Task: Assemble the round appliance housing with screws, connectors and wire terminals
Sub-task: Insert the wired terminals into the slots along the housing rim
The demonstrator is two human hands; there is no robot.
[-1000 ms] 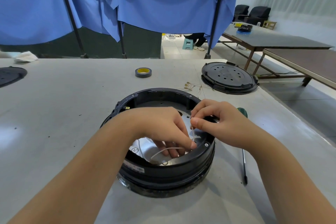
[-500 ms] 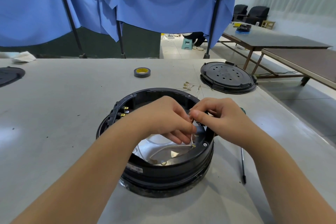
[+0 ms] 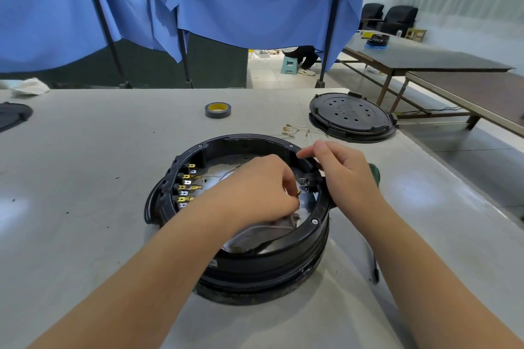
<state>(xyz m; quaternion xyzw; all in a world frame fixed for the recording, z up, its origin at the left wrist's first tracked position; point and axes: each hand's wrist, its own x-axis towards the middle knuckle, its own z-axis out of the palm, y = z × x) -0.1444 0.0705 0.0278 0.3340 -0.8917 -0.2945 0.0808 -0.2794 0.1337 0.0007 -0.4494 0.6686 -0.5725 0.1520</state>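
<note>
The round black housing [image 3: 256, 262] stands open-side up on the grey table. Inside its left wall runs a row of brass spade terminals [image 3: 185, 187], and a small connector block [image 3: 304, 183] sits on the right inner wall. My left hand [image 3: 255, 190] reaches into the housing and pinches a brass wire terminal [image 3: 297, 193] just left of that block. A white wire [image 3: 262, 228] trails from it across the metal floor. My right hand [image 3: 344, 176] rests on the housing's right rim, fingers curled over the edge.
A black perforated round cover [image 3: 351, 116] lies at the back right, with loose terminal wires [image 3: 292, 130] beside it. A tape roll [image 3: 217, 109] sits behind the housing. A green-handled screwdriver [image 3: 373, 235] lies right of the housing, partly under my right arm. The table edge runs along the right.
Both hands held the wire together near the housing's right rim. Now my right hand has let go and settled on the rim, while my left hand carries the terminal towards the connector block.
</note>
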